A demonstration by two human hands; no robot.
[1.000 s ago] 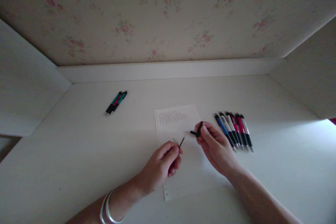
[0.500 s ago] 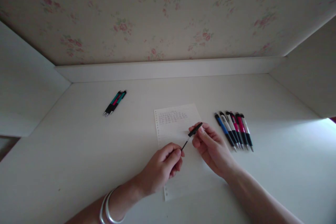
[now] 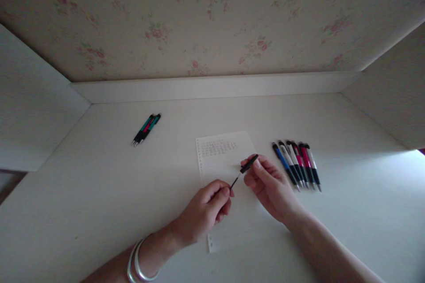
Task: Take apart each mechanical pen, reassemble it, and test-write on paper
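Above a sheet of lined paper (image 3: 226, 163) with handwriting at its top, both my hands are close together. My left hand (image 3: 210, 205) is closed around a thin dark pen refill (image 3: 234, 182), most of which is hidden in the fist. The refill's visible end slants up to the black pen grip (image 3: 249, 164), with a pale bit where they meet. That black grip is pinched between thumb and fingers of my right hand (image 3: 265, 181). Whether the refill sits inside the grip I cannot tell.
To the right lies a row of several pens (image 3: 297, 166) with blue, white and pink barrels. Farther back on the left is a small group of teal and pink pens (image 3: 146, 129). A white ledge (image 3: 212, 87) and wallpapered wall bound the white desk (image 3: 99, 194).
Almost nothing differs. The view has shifted very slightly; both hands keep the same hold on the refill and the black grip.
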